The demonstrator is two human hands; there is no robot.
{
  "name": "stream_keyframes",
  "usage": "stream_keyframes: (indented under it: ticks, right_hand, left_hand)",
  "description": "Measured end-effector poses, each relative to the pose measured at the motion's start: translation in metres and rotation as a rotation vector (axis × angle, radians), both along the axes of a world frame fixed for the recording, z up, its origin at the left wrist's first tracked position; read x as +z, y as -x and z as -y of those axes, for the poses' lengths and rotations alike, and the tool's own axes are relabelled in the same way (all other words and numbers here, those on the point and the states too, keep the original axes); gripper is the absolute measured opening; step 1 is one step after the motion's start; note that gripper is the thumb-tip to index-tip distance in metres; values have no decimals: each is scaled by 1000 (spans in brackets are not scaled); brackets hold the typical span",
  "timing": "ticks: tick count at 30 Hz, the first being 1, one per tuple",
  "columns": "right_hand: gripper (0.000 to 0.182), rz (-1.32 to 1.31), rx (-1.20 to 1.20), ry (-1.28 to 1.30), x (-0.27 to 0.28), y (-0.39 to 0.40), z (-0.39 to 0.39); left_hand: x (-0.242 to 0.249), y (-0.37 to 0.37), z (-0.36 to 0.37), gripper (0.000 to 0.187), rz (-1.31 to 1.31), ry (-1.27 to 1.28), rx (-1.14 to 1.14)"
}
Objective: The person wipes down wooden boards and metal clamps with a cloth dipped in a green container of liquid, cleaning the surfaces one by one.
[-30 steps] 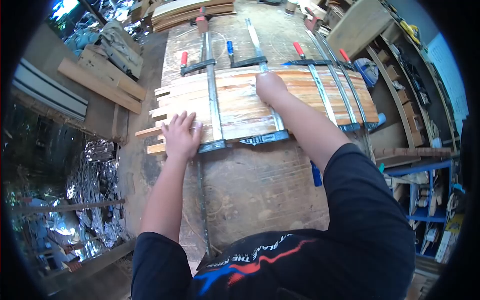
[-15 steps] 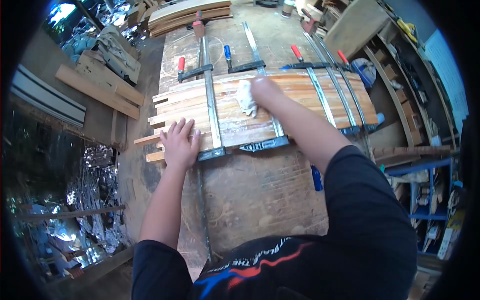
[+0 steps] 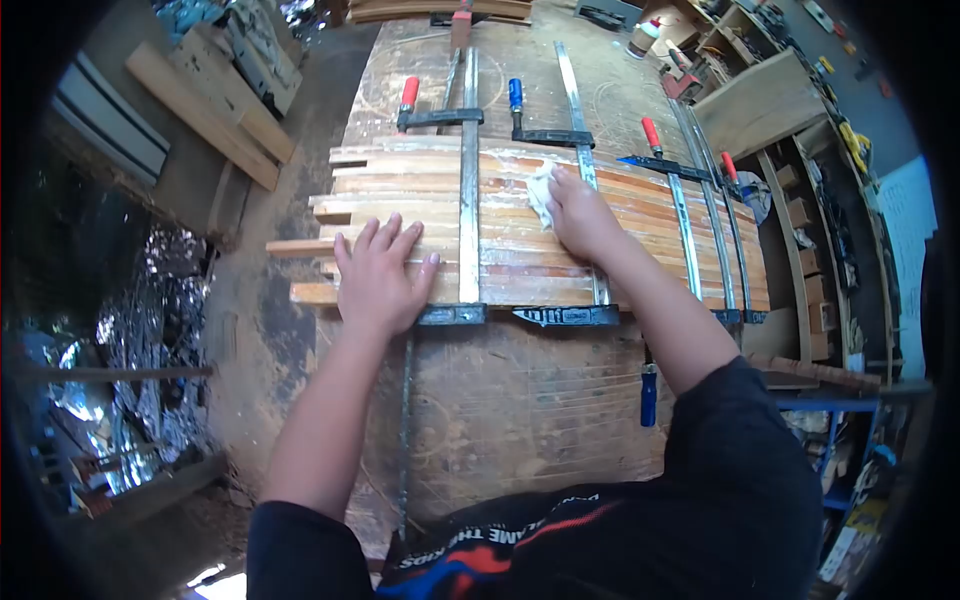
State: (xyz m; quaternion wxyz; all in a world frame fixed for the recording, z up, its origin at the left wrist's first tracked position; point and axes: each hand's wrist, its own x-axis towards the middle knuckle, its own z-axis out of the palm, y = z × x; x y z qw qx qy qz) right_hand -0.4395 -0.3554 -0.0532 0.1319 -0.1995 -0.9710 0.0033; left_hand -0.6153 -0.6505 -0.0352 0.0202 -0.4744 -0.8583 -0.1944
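Observation:
A panel of wooden strips [image 3: 520, 262], smeared with whitish residue, lies across the workbench under several bar clamps. My left hand [image 3: 385, 275] rests on its left end with the fingers spread, left of a steel clamp bar [image 3: 470, 200]. Bunched in my right hand [image 3: 585, 215] is a white rag [image 3: 541, 195], pressed on the strips beside the second clamp bar [image 3: 585, 165]. Past the panel's far edge stand a red clamp handle [image 3: 410, 92] and a blue clamp handle [image 3: 516, 95]. Strip ends jut out unevenly at the left.
Another blue handle [image 3: 648, 395] hangs near the panel's front edge, by my right forearm. A white bottle with a red top [image 3: 644, 38] stands at the back of the workbench [image 3: 520, 400]. Boards [image 3: 200, 110] lean at the left; shelving [image 3: 790, 240] lines the right.
The view has shifted, so the bench appears farther right. My right hand has turned on the panel, still gripping the rag. My left hand stays flat on the strips.

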Motion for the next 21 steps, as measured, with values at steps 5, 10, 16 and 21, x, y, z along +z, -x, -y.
stream_keyframes:
  ticks: [5, 10, 16, 21]
  right_hand:
    - [14, -219, -120, 301, -15, 103, 9]
    - [7, -74, 158, -73, -6, 99, -10]
    - [11, 152, -228, 45, 24, 42, -47]
    - [13, -79, -250, 144, 2, 108, -5]
  left_hand:
    - [-1, 0, 2, 52, 12, 72, 2]
    - [-2, -1, -1, 51, -24, 84, -14]
    - [7, -5, 1, 52, -9, 56, -25]
    - [9, -7, 2, 54, -6, 50, -21]
